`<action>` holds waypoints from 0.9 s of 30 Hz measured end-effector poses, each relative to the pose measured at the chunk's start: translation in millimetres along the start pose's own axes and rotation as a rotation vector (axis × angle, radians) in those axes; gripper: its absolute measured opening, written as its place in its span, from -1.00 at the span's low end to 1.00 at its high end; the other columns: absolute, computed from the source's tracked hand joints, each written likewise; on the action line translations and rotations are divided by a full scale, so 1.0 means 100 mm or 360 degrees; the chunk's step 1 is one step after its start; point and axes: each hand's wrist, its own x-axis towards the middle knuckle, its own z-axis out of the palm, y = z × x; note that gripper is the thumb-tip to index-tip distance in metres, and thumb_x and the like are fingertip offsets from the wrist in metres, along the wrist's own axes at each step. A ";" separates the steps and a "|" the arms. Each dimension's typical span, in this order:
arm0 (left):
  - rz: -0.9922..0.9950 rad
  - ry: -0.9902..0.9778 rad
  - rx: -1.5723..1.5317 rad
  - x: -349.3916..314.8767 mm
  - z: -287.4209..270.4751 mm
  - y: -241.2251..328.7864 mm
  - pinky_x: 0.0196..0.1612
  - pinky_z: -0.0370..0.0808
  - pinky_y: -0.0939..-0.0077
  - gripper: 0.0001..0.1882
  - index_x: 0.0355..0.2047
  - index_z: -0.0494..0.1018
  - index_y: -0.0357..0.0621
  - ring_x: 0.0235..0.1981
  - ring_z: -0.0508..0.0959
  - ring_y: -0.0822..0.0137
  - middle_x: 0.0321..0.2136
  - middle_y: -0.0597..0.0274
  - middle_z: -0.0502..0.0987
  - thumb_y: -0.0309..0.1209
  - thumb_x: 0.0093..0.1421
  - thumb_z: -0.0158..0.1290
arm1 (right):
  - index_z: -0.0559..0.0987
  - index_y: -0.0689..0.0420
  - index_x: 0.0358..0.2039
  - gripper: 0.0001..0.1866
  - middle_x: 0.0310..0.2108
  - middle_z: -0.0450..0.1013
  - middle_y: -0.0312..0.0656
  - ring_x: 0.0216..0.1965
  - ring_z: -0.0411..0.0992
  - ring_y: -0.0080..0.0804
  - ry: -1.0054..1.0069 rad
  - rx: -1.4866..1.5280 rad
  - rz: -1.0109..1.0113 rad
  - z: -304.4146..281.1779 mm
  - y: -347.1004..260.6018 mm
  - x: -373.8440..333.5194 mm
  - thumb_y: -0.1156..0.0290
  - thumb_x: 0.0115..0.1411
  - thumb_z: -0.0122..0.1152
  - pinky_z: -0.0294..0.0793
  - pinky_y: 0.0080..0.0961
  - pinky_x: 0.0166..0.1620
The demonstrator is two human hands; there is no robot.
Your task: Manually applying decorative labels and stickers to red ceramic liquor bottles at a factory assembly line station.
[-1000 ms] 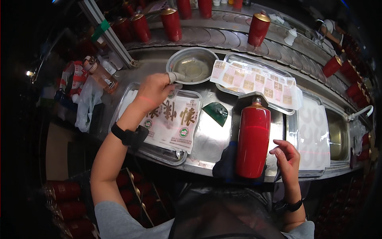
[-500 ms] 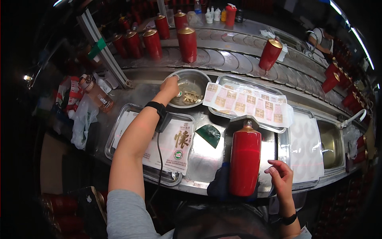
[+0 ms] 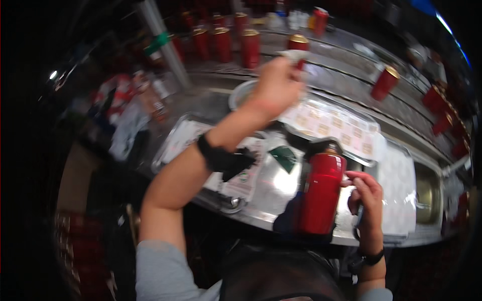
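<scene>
My left hand is raised over the metal bowl, fingers closed on a small pale object that is too blurred to identify. A black watch sits on that wrist. A tall red bottle with a gold cap stands upright at the near edge of the steel counter. My right hand presses its curled fingers against the bottle's right side.
A tray holds a sheet of small pale labels behind the bottle. Printed sheets lie in a tray at left and a dark green patch beside them. Several red bottles line the curved conveyor at the back. A white sheet lies at right.
My left hand has lifted out of the bowl and moved up and to the right with the pale object. My right hand has closed in against the red bottle.
</scene>
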 end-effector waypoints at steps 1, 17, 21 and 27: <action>0.0003 0.0136 0.0077 -0.06 0.04 0.16 -0.33 0.55 0.40 -0.82 -0.40 0.60 -0.31 -0.45 0.64 0.24 -0.44 -0.02 0.62 -0.50 -0.07 0.23 | 0.51 0.30 0.01 -0.63 -0.27 0.59 -0.10 -0.77 0.19 -0.73 -0.0068 0.0007 -0.0010 0.06 -0.03 0.02 0.30 0.37 -0.06 0.18 -0.73 -0.69; -0.0268 0.0373 -0.0933 -1.49 0.49 0.89 -0.31 0.49 0.35 -0.77 -0.15 0.42 -0.33 -0.37 0.59 0.12 -0.34 -0.06 0.54 -0.64 0.14 -0.02 | 0.45 0.13 -0.11 -0.86 -0.52 0.40 -0.32 -0.79 0.10 -0.74 0.0388 0.0630 -0.0363 -0.54 0.42 0.26 0.45 0.34 0.04 0.05 -0.79 -0.73; -0.0400 0.0047 -0.1185 -1.73 0.36 0.84 -0.42 0.45 0.63 -0.70 -0.06 0.40 -0.25 -0.41 0.55 0.55 -0.39 0.19 0.55 -0.66 0.17 -0.02 | 0.46 0.10 -0.28 -0.92 -0.62 0.31 -0.43 -0.71 0.17 -0.78 0.0344 0.0071 -0.0401 -0.19 -0.01 -0.06 0.49 0.24 0.18 0.11 -0.78 -0.67; -0.0607 -0.0479 -0.1182 -2.13 -0.06 0.81 -0.03 0.54 0.50 -0.57 0.06 0.34 -0.32 -0.12 0.60 0.40 -0.21 0.19 0.58 -0.62 0.17 0.13 | 0.51 0.20 -0.43 -0.81 -0.47 0.43 -0.36 -0.51 0.38 -0.71 0.0245 -0.0379 -0.0517 -0.04 -0.38 -0.57 0.69 0.01 0.36 0.34 -0.76 -0.39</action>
